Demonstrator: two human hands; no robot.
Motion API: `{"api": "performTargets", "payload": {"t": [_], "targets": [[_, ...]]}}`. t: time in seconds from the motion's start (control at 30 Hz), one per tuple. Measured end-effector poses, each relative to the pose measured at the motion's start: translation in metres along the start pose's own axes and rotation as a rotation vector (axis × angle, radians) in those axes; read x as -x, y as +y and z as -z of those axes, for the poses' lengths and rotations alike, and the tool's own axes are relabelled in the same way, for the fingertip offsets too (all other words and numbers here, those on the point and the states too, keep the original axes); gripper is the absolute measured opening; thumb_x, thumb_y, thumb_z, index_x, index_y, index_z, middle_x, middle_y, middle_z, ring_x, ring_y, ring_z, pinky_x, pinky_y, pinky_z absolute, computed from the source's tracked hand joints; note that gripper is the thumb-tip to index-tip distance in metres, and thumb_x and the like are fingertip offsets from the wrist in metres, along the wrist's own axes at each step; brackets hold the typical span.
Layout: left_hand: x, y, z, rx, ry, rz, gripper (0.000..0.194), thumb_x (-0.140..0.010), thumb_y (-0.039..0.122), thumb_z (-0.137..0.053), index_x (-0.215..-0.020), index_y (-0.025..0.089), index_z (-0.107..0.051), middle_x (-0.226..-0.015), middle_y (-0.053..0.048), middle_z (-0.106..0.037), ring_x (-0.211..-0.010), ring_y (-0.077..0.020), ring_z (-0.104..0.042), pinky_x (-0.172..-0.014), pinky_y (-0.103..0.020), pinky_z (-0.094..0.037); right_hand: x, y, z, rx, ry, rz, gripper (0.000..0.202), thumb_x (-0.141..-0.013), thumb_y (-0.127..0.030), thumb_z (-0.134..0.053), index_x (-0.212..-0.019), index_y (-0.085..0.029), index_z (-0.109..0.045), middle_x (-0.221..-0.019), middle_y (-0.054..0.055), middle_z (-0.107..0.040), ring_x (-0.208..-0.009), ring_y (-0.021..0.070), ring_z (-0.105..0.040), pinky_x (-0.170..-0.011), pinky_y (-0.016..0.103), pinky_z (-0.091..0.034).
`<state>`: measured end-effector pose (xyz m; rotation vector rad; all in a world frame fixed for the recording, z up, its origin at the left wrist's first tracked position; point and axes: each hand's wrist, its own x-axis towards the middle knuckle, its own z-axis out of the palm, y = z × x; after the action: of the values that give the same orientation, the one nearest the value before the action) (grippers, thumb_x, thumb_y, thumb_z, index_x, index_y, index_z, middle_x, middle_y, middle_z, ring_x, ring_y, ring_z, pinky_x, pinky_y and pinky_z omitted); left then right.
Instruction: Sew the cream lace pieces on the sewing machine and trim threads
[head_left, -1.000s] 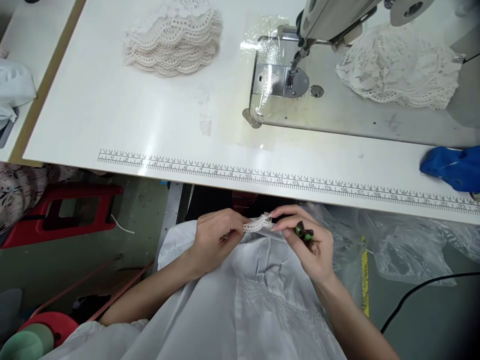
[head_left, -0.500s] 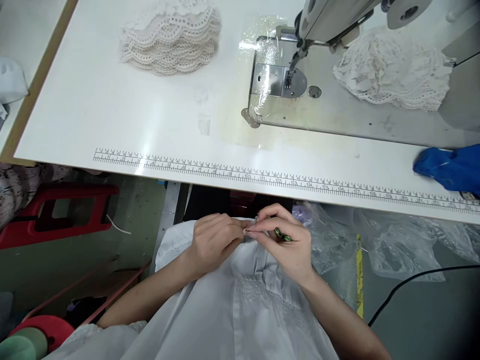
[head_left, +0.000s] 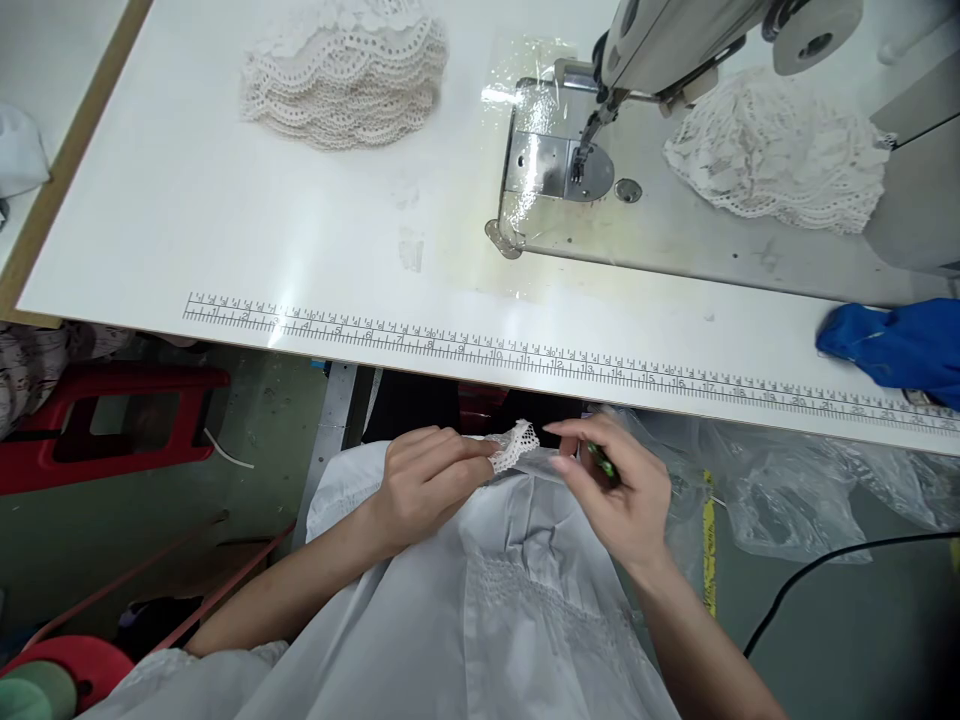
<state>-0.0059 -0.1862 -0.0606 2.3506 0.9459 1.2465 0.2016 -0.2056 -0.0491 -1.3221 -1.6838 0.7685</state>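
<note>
Over my lap, my left hand (head_left: pixel 435 485) pinches a strip of white lace trim (head_left: pixel 517 446), whose scalloped end sticks out past the fingertips. White fabric (head_left: pixel 517 540) with smocked bands spreads below it across my lap. Just right of the lace, my right hand (head_left: pixel 622 490) is raised with thumb and forefinger apart. A small green tool (head_left: pixel 602 462) is tucked in its palm under the curled fingers; most of it is hidden, so its kind does not show.
A white sewing table (head_left: pixel 337 240) with a printed ruler (head_left: pixel 495 355) along its front edge lies ahead. On it are a sewing machine (head_left: pixel 675 45), a lace stack (head_left: pixel 345 80), a lace pile (head_left: pixel 780 150) and blue cloth (head_left: pixel 892 345). A red stool (head_left: pixel 180 420) stands left; plastic bags (head_left: pixel 780 500) lie right.
My right hand has let go of the lace and moved right, keeping the green tool. The lace end now shows beyond my left fingers, which have hardly moved.
</note>
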Motion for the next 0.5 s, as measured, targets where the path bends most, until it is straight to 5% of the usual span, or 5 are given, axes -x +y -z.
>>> {"api": "performTargets", "payload": {"t": [0.1, 0.3, 0.4, 0.5], "targets": [[0.0, -0.001, 0.001, -0.03, 0.001, -0.025, 0.01, -0.087, 0.007, -0.057, -0.082, 0.015, -0.057, -0.08, -0.006, -0.074, -0.056, -0.0097, -0.062, -0.051, -0.021, -0.044, 0.004, 0.003, 0.0, 0.135, -0.078, 0.189, 0.038, -0.086, -0.025, -0.065, -0.123, -0.018, -0.06, -0.087, 0.006, -0.063, -0.069, 0.0155, -0.057, -0.056, 0.029, -0.044], [0.0, -0.002, 0.001, -0.069, 0.018, -0.065, 0.011, -0.087, 0.006, -0.056, -0.08, 0.015, -0.057, -0.08, -0.007, -0.075, -0.054, -0.0098, -0.06, -0.048, -0.022, -0.042, 0.011, 0.005, -0.004, 0.278, -0.048, 0.34, 0.042, -0.083, -0.013, -0.067, -0.124, -0.017, -0.061, -0.075, 0.003, -0.059, -0.063, 0.0136, -0.054, -0.052, 0.027, -0.041], [-0.001, -0.002, 0.002, -0.057, 0.029, -0.078, 0.01, -0.087, 0.007, -0.056, -0.08, 0.014, -0.057, -0.08, -0.008, -0.074, -0.055, -0.0106, -0.062, -0.049, -0.022, -0.044, 0.012, 0.003, -0.003, 0.156, -0.022, 0.221, 0.041, -0.085, -0.018, -0.066, -0.126, -0.022, -0.06, -0.076, 0.002, -0.059, -0.062, 0.013, -0.053, -0.052, 0.026, -0.041], [-0.001, -0.001, 0.004, -0.046, 0.034, -0.083, 0.01, -0.085, 0.005, -0.057, -0.079, 0.013, -0.057, -0.081, -0.008, -0.074, -0.057, -0.0109, -0.062, -0.05, -0.023, -0.045, 0.011, 0.004, 0.001, 0.008, 0.075, -0.122, 0.03, -0.086, -0.025, -0.066, -0.116, -0.025, -0.065, -0.078, 0.001, -0.059, -0.061, 0.0121, -0.05, -0.052, 0.025, -0.04]]}}
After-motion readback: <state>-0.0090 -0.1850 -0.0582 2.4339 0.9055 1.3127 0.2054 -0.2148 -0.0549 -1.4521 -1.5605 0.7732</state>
